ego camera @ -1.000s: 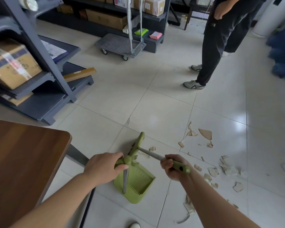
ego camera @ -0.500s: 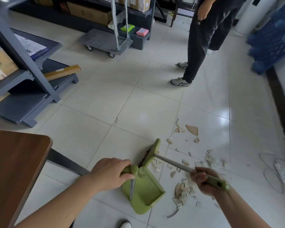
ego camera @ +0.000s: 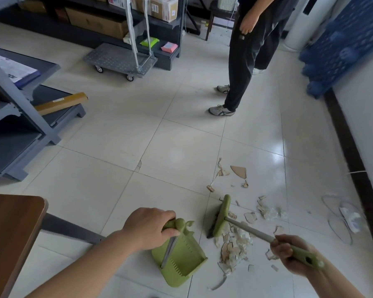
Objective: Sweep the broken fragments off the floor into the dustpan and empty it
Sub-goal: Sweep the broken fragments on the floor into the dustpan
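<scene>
My left hand (ego camera: 148, 227) grips the handle of a green dustpan (ego camera: 181, 262) that rests on the white tile floor. My right hand (ego camera: 286, 253) holds the green grip of a small broom; its grey shaft runs up-left to the green broom head (ego camera: 222, 215), bristles on the floor. A heap of beige and white broken fragments (ego camera: 233, 248) lies between the broom head and the dustpan's right side. More fragments (ego camera: 238, 171) are scattered farther away, and others (ego camera: 267, 211) to the right of the broom head. The dustpan looks empty.
A brown table corner (ego camera: 15, 229) is at lower left. Grey shelving (ego camera: 19, 130) stands at left, a flat trolley (ego camera: 119, 60) at the back. A person in dark trousers (ego camera: 241, 67) stands beyond the fragments. A dark skirting (ego camera: 351, 160) and blue crates (ego camera: 336, 46) are at right.
The broom head has moved right, away from the dustpan, and sits over the fragments. The camera view has shifted right and down. My left hand still holds the dustpan.
</scene>
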The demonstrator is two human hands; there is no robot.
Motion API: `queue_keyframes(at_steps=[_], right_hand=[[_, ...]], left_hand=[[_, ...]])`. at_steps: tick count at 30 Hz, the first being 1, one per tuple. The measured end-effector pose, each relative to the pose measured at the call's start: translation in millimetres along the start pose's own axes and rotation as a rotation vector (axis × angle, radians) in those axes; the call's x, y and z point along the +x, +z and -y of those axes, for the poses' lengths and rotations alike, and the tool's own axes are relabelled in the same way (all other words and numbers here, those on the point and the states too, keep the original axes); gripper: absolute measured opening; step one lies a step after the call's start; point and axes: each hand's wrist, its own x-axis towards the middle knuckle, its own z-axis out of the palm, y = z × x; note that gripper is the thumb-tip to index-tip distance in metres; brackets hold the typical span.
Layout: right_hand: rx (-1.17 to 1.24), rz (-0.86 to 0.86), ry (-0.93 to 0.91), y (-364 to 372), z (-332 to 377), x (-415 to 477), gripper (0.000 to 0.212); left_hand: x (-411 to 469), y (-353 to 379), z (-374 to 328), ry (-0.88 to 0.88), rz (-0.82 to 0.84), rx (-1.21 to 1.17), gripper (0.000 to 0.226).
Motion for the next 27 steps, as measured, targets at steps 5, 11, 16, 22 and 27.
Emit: queue_keyframes(at_steps=[5,11,16,22,27], right_hand=[[-0.002,0.047,0.004,24,-11,-5,0.026],[-0.062,0.131,-0.032,65,-13,-4,0.014],[-0.096,0.195,-0.006,105,5,14,0.023],[-0.028,0.22,-0.001,137,49,53,0.023],[0.036,0.22,0.035,148,96,81,0.023]], left_hand=[[12,-11,5,-0.033,-0.047,-0.001,0.031],[37,-29,10,-0.092,-0.117,-0.028,0.032],[62,-44,13,-0.137,-0.17,0.027,0.037],[110,-50,22,-0.145,-0.237,0.104,0.04],[157,-61,27,-0.153,-0.21,0.09,0.039]])
